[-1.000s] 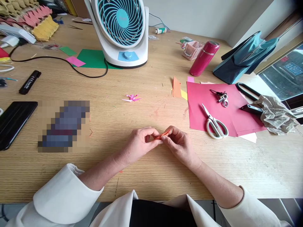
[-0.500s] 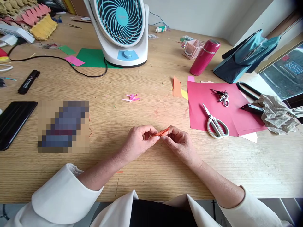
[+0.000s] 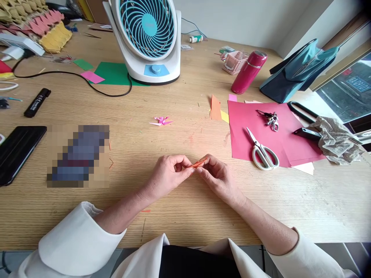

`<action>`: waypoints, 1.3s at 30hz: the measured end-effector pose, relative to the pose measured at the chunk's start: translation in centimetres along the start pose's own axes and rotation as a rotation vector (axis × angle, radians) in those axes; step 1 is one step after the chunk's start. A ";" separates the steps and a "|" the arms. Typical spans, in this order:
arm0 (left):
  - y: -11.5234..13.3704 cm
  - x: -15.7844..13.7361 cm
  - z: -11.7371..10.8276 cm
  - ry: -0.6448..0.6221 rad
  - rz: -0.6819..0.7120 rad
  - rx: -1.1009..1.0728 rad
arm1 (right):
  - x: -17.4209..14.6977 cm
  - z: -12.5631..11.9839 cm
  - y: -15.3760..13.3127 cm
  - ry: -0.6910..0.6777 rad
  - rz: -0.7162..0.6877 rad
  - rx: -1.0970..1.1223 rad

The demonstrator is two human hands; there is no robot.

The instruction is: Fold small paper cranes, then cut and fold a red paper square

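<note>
A small folded piece of orange paper (image 3: 198,163) is pinched between my two hands, above the middle of the wooden table. My left hand (image 3: 171,173) grips its left end between thumb and forefinger. On the other end, the thumb and fingers of my right hand (image 3: 217,177) are closed, partly hiding the paper. Beyond the hands lies a small pink folded paper crane (image 3: 162,121). To the right, white-handled scissors (image 3: 263,151) rest on sheets of dark pink paper (image 3: 243,131).
A white and blue fan (image 3: 156,77) stands at the back on green paper (image 3: 111,73). A pink flask (image 3: 249,72), a teal bag (image 3: 292,73) and keys (image 3: 272,120) are on the right. Leftward are a black marker (image 3: 37,102) and a black case (image 3: 21,152).
My right fingers have shifted slightly along the orange paper, so less of it shows. The camera view has moved a little; the things on the table stay in place.
</note>
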State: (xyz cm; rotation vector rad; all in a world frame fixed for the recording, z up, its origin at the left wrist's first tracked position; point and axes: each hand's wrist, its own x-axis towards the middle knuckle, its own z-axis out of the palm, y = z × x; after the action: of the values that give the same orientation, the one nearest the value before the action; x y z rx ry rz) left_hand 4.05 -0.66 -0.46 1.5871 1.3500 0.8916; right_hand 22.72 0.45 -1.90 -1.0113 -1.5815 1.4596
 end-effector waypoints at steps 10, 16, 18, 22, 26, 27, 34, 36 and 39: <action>-0.4 -0.2 -1.0 -0.135 -0.004 0.118 | 0.2 -0.2 -0.1 0.105 0.054 -0.055; 0.0 -0.3 -0.8 -0.006 0.022 0.079 | 0.3 -0.3 -0.1 0.137 0.067 0.064; -0.1 -0.3 -0.7 -0.004 0.026 0.098 | 0.4 -0.4 0.0 0.175 0.063 0.109; -0.2 -0.4 -0.5 0.007 0.005 0.126 | 0.3 -0.4 0.1 0.249 0.052 0.095; -0.4 -0.5 -0.3 0.011 -0.024 0.178 | -0.2 -0.6 -0.1 0.240 0.000 -0.131; -0.4 -0.5 -0.3 0.006 -0.025 0.196 | -0.4 -0.7 -0.3 0.221 -0.028 -0.216; -0.1 -0.8 -0.2 -0.060 0.064 0.309 | -0.7 -1.3 -1.6 0.012 -0.116 -0.561; -0.1 -0.9 0.0 -0.065 0.125 0.365 | -0.7 -1.4 -1.7 -0.033 -0.096 -0.609; -0.4 -1.0 0.2 -0.057 0.212 0.447 | -0.6 -1.3 -1.6 -0.067 -0.083 -0.670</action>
State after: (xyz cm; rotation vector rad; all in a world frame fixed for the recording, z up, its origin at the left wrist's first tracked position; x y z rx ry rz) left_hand 3.95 -1.65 -0.91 2.1127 1.4260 0.6887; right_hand 24.10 0.35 -0.25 -1.2438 -2.2007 0.9167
